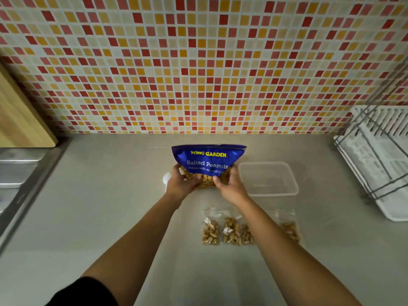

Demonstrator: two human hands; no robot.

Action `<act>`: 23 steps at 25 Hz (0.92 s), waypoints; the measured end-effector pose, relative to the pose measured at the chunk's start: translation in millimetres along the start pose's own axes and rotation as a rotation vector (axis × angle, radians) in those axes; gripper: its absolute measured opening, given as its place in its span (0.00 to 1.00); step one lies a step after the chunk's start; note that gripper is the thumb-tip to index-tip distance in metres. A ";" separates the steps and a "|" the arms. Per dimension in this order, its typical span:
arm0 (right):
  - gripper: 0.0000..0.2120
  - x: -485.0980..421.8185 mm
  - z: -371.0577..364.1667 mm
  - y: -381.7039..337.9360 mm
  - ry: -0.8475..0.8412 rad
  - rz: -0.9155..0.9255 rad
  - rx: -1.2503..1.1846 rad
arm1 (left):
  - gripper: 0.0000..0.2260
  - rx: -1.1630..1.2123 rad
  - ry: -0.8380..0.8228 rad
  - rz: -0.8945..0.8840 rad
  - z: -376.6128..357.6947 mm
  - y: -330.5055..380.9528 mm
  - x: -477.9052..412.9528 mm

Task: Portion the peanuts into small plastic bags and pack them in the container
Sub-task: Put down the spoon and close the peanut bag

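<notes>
My left hand (180, 184) and right hand (231, 187) each grip a lower side of the blue peanut bag (208, 159), at twelve o'clock on the table (106, 195). My fingers cover part of its clear window. A clear container (268, 180) sits at the bag's three o'clock. Toward five o'clock lie the first small bag (210, 230) and second small bag (237, 233), touching. The third small bag (291, 230) is half hidden behind my right forearm. A white object (167, 178) peeks out at my left hand's nine o'clock, and I cannot tell what it is. The dish rack (379, 155) is cut off at three o'clock.
</notes>
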State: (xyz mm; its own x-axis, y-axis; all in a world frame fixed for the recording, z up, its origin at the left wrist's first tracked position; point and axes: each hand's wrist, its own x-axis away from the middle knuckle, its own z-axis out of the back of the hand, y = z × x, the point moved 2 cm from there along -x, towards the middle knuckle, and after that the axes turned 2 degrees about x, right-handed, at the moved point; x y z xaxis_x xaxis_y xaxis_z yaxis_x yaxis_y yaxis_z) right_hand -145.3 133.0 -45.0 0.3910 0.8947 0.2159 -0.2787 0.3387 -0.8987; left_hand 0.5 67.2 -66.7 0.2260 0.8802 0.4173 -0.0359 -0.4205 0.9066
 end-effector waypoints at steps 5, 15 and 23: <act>0.32 -55.4 -3.3 -5.4 -0.023 -0.026 0.057 | 0.33 -0.047 0.037 0.014 1.0 19.7 -49.9; 0.34 -146.3 -9.3 -24.9 -0.013 -0.065 0.024 | 0.31 -0.068 0.054 0.040 -5.7 57.5 -137.4; 0.37 -136.1 -7.3 -26.6 -0.027 -0.063 0.030 | 0.35 -0.021 0.100 0.074 -6.4 56.5 -128.3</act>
State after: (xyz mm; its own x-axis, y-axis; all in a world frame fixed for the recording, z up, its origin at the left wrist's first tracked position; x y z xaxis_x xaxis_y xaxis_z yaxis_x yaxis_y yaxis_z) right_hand -184.6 0.0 -53.2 0.3849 0.8788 0.2822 -0.2807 0.4027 -0.8712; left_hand -36.8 -68.0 -68.7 0.1241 0.8648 0.4866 -0.0691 -0.4817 0.8736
